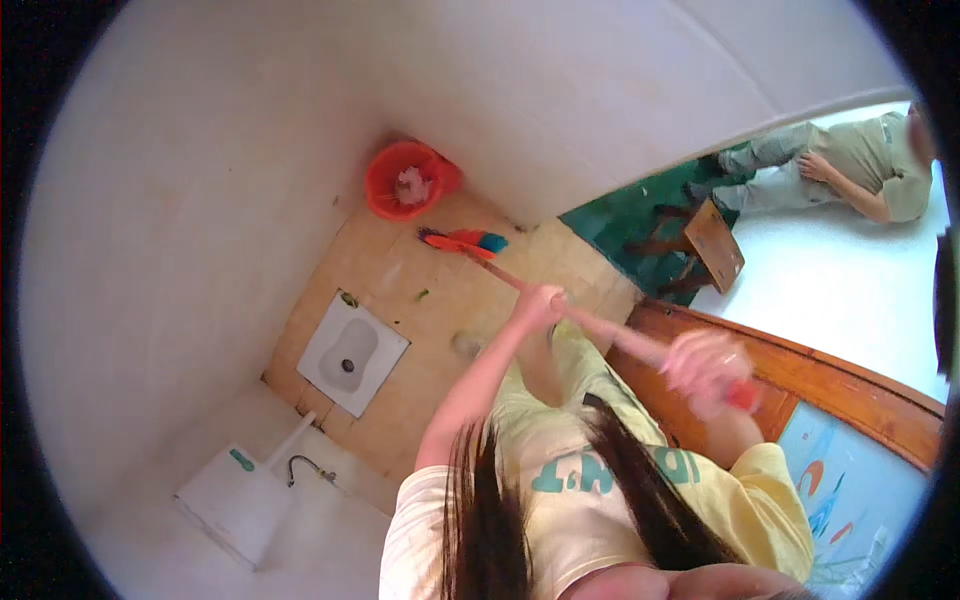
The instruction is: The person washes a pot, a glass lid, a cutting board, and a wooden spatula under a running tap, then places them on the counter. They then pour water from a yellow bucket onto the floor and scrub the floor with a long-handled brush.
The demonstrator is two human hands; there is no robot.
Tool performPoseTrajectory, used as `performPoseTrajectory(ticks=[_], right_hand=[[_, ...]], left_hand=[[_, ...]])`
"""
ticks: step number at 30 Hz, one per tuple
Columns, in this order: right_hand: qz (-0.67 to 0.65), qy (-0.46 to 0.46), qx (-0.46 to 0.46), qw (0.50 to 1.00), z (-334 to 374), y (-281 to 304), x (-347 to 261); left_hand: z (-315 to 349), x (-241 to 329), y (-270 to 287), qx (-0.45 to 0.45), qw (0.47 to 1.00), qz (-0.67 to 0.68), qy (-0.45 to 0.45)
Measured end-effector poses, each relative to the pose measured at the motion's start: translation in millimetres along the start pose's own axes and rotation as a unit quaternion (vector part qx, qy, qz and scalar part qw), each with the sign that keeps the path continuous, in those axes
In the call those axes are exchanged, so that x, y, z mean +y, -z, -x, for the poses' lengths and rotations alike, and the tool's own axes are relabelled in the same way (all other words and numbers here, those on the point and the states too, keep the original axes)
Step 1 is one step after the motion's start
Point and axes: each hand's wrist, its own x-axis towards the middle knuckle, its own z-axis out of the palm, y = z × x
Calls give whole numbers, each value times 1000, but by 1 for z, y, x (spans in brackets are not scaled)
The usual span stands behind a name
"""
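Observation:
A long-handled broom slants across the view, its orange and blue bristles down on the tan tiled floor near the wall. My left hand is wrapped round the middle of the pinkish handle. Higher up, my right hand grips the handle close to its red end cap, smeared by motion. Just beyond the bristles stands a red bucket with crumpled whitish stuff inside.
A white squat toilet is set in the floor at left, with a white cistern and tap below it. At right are an open wooden door, a wooden stool and a seated person. Small green scraps lie about.

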Motion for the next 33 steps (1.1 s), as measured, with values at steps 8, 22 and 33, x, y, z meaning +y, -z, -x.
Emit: performPoseTrajectory(ticks=[8,22,33], right_hand=[[63,-118,-246,960,-66,-37,9],[-27,-87,-376,922,-116,-23,-11],[44,-113,-419,900,-93,-36,22]], left_hand=[[-3,-26,17,215,975,-10,-47],[-12,5,64,380,915,-134,-36],[-10,-35,34,516,848,-68,100]])
